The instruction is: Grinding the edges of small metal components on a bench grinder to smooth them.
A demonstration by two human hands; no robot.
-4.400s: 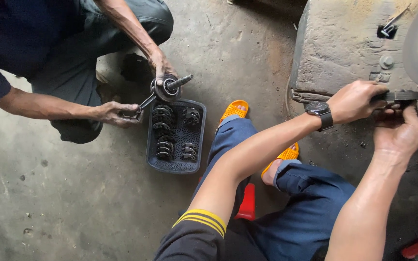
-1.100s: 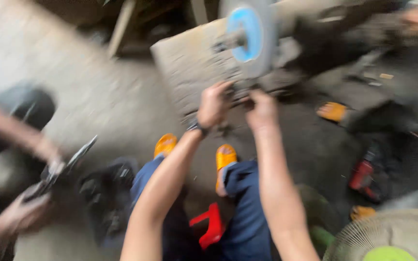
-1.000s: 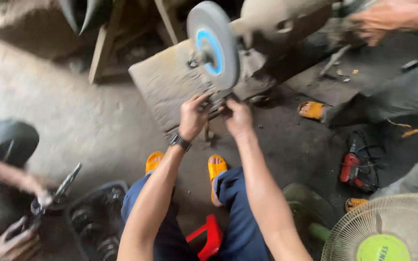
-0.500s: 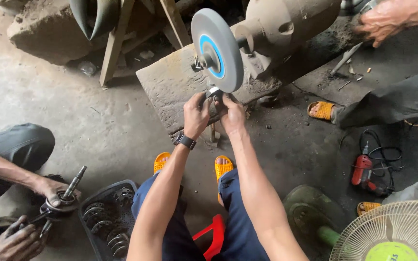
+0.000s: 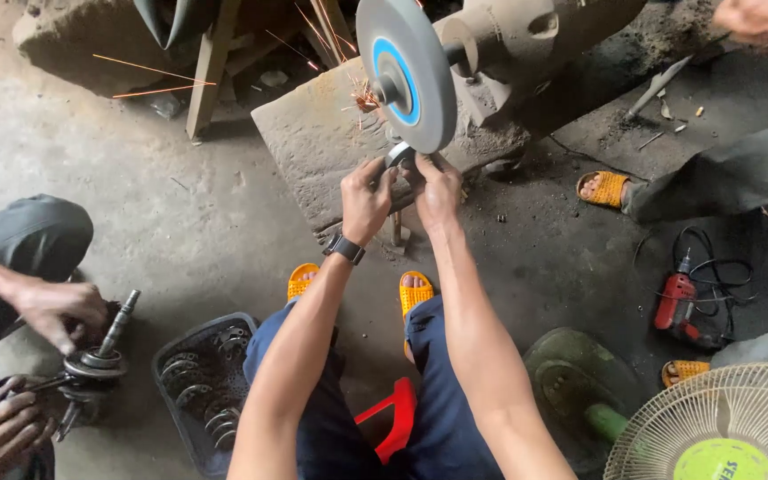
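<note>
**A:** so what's going on at the wheel here?

**B:** Both hands are up at the lower edge of the round grey grinding wheel with the blue centre disc (image 5: 404, 73). The left hand (image 5: 365, 200) (black wristwatch on that wrist) and the right hand (image 5: 438, 192) are pinched together around a small dark metal part (image 5: 399, 156), fingers clenched on it from either side. The part sits right between the fingertips, pressed to the rim of the wheel just above the hands. Orange sparks (image 5: 148, 76) are flying off up and to the left of them.

**A:** and what's the grinder sitting on?

**B:** A rough grey stone block (image 5: 317, 147), just beyond the hands.

**A:** anyone else around?

**B:** Yeah, well off to the left of the left hand another person's hands (image 5: 60, 311) hold a greasy metal crankshaft (image 5: 95, 360), beside a dark plastic crate of round metal parts (image 5: 202, 387). Far right of the right hand there's a red power drill (image 5: 676, 302) on the concrete floor.
</note>
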